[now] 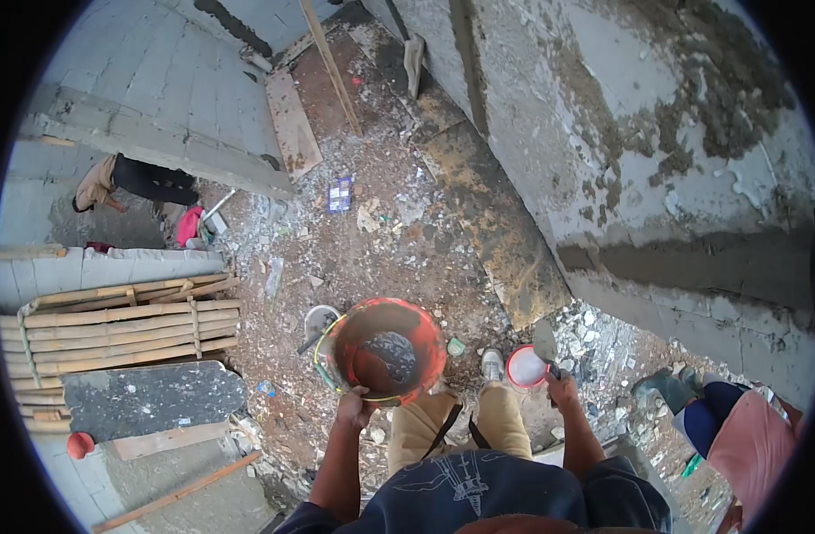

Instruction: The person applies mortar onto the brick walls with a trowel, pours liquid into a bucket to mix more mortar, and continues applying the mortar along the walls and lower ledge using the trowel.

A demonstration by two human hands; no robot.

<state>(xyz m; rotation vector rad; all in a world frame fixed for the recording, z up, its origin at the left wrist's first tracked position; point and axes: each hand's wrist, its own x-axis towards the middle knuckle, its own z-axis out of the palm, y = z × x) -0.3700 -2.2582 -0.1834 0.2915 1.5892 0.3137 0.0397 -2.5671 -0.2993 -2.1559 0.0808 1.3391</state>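
My left hand [354, 406] is closed over the near rim of a large red bucket [429, 343], which is tipped so that its inside faces me. Some grey wet material [391, 356] lies at the bottom of the bucket. In my right hand [562, 390] is a trowel [544, 340], its grey blade pointing away from me. Just left of the trowel is a small red-rimmed pail [511, 367] with a whitish inside. Behind the large bucket, partly covered by it, a pale round container [318, 319] shows.
Rubble and litter cover the ground [389, 249]. On the left stand a bamboo platform [131, 325] and a dark board [158, 396]. A partly plastered wall [603, 133] rises on the right. One person [754, 436] is close at right; another person [149, 182] bends at far left.
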